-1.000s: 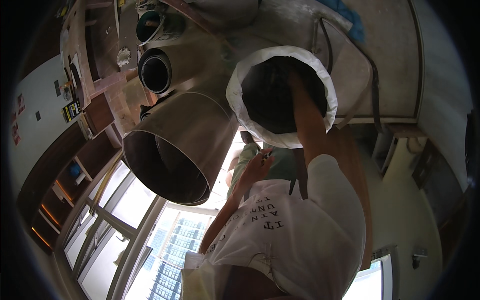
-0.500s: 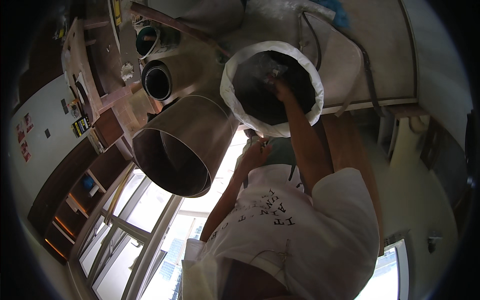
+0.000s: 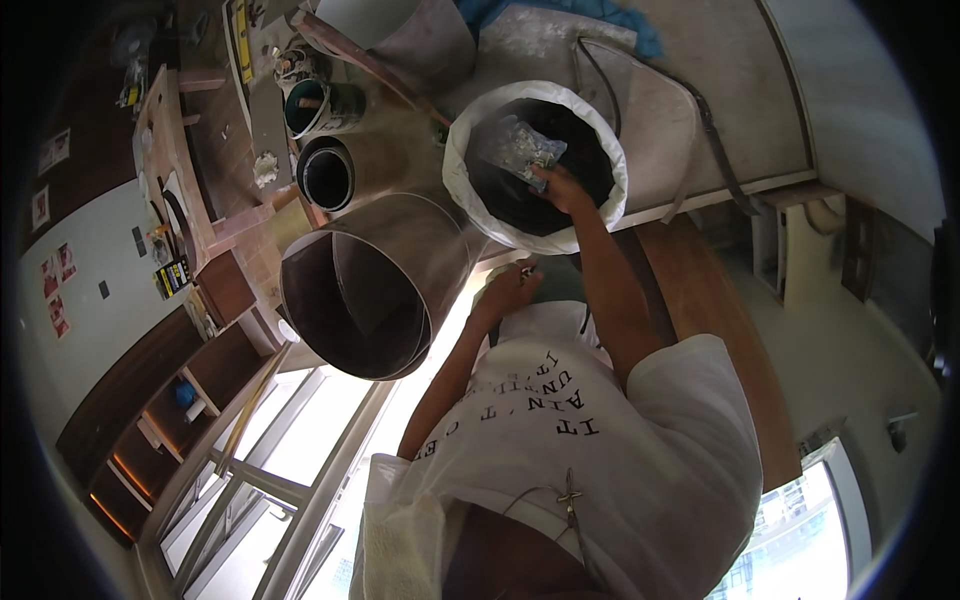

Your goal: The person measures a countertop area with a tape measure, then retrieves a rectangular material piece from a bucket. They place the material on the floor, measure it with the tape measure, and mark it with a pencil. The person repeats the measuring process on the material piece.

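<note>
My right hand (image 3: 566, 190) grips a clear plastic bag (image 3: 522, 150) with small, pale, metal-looking pieces inside. The bag is over the mouth of a round container with a folded white rim (image 3: 459, 185) and a dark interior. Close to my waist, just below that rim, my left hand (image 3: 510, 293) is closed, with a small dark bit showing at its fingertips that I cannot make out. Left of the container lies a wide rolled sheet (image 3: 440, 235), its open end towards me.
A smaller roll (image 3: 368, 170) and a dark green bucket (image 3: 345, 103) stand beyond the wide roll. A long reddish wood strip (image 3: 370, 60) leans across the far side. To the right is a pale board (image 3: 745, 100) with a dark strap (image 3: 722, 155) on it.
My right hand has lifted the plastic bag up from the dark inside of the container, so the bag now shows clearly. My left hand stays near my waist. The view has shifted slightly.
</note>
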`<act>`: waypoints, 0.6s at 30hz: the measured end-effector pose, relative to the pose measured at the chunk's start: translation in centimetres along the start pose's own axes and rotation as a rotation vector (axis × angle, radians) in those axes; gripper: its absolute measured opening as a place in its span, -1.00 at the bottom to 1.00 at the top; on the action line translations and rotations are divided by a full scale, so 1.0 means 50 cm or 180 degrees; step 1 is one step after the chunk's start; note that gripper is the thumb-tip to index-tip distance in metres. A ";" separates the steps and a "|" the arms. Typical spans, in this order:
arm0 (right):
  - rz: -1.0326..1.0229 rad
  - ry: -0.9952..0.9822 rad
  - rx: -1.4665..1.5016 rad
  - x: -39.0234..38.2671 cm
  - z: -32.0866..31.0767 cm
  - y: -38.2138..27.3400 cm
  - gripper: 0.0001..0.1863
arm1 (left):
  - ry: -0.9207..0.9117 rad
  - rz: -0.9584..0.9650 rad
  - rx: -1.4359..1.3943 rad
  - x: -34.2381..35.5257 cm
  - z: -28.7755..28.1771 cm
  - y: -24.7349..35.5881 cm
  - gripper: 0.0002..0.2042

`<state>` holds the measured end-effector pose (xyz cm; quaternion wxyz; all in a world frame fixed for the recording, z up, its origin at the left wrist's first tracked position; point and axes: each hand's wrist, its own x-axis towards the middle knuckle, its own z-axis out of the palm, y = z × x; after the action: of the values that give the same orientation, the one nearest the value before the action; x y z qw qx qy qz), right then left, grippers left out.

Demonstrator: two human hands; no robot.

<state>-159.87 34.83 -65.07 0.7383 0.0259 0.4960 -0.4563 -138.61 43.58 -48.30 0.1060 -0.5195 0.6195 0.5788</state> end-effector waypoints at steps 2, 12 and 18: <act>-0.0055 0.0312 -0.1044 0.015 -0.011 0.028 -0.32 | -0.0057 -0.0006 0.0063 -0.006 -0.012 0.011 -0.48; -0.0537 -0.0752 -0.5611 0.072 -0.058 0.152 -0.33 | 0.0019 -0.0195 -0.0088 -0.061 -0.049 0.006 -0.46; -0.0088 -0.0987 -0.6233 0.005 0.014 0.106 -0.50 | 0.0149 0.0238 -0.0163 -0.051 -0.023 -0.086 -0.46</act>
<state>-155.64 37.42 -67.09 0.4852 -0.6615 0.5523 0.1481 -133.66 44.88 -48.68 0.0564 -0.5119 0.6259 0.5857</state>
